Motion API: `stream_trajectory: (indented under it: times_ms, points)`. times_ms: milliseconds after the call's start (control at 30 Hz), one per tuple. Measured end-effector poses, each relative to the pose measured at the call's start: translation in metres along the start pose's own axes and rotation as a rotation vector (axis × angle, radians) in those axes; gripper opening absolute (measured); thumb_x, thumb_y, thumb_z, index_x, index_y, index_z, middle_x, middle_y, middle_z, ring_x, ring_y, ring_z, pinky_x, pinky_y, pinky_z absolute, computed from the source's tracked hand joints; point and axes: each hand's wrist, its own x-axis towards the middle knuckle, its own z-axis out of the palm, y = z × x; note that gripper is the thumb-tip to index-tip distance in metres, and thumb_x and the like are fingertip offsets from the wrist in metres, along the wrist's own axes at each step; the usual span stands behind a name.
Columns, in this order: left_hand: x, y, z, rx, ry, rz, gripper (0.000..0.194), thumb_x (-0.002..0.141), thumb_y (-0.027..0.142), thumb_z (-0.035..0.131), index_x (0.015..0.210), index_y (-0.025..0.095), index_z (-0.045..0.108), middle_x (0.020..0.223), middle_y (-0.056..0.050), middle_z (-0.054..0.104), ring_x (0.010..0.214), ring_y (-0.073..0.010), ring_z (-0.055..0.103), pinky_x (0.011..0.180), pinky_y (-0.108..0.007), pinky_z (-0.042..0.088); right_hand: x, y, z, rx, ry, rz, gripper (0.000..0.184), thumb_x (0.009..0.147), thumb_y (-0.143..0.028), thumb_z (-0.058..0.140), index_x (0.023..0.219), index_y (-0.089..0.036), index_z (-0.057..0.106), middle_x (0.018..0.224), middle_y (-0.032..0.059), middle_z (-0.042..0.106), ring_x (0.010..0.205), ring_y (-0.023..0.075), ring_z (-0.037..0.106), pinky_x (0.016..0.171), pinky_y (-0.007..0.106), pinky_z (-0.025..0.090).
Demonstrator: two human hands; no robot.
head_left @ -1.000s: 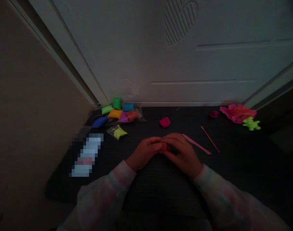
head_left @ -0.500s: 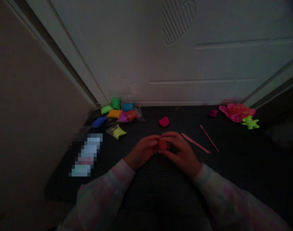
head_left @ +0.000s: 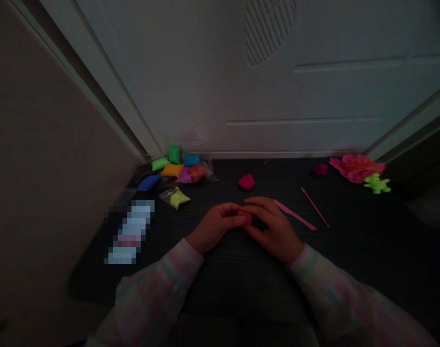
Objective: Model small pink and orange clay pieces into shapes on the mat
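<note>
Between my two hands is a small lump of red-orange modelling clay [head_left: 246, 218], partly covered by fingers. My left hand [head_left: 217, 225] grips it from the left, its thumb lying across the near side. From the right, the curved fingers of my right hand [head_left: 272, 226] close on the same lump. Just beyond the hands lies a piece of magenta clay [head_left: 246, 182] on the dark table. A pink modelling knife [head_left: 295, 215] rests close to my right hand, with a thin pink stick tool [head_left: 315, 207] to its right.
Several coloured clay packets [head_left: 173, 170] lie at the back left, with a yellow-green bag [head_left: 178, 197] nearer. A blurred bright phone-like object [head_left: 130, 232] is at left. At the back right are a pink flower-like piece [head_left: 357, 167], a lime bear-shaped figure [head_left: 377, 183] and a dark pink lump [head_left: 320, 169].
My left thumb has shifted over the front of the red-orange clay, which showed more openly half a second ago. Both hands stay at about the same spot.
</note>
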Motion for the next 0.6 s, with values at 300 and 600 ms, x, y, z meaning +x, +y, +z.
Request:
stream_trajectory:
  times_ms: [300,600]
  points:
    - [0.0007,-0.0033,-0.0016,-0.041,-0.044,-0.053,0.024,0.059,0.013,0.066,0.082,0.011,0.06,0.076,-0.003,0.063,0.072,-0.0108,0.056,0.076,-0.027,0.037,0.001,-0.0013,0.0031,0.087,0.029,-0.005,0.025,0.069,-0.016,0.058,0.094,-0.021,0.054,0.098,0.0063,0.055,0.093,0.019,0.05,0.078,0.039,0.044]
    - [0.0008,-0.0007,-0.0004,0.074,-0.016,-0.059,0.02,0.056,0.014,0.067,0.075,0.011,0.063,0.071,-0.001,0.063,0.067,-0.0098,0.055,0.07,-0.024,0.039,0.0017,-0.004,0.0023,0.098,0.012,-0.007,0.024,0.068,-0.019,0.06,0.091,-0.019,0.055,0.096,0.0071,0.057,0.092,0.018,0.05,0.079,0.037,0.044]
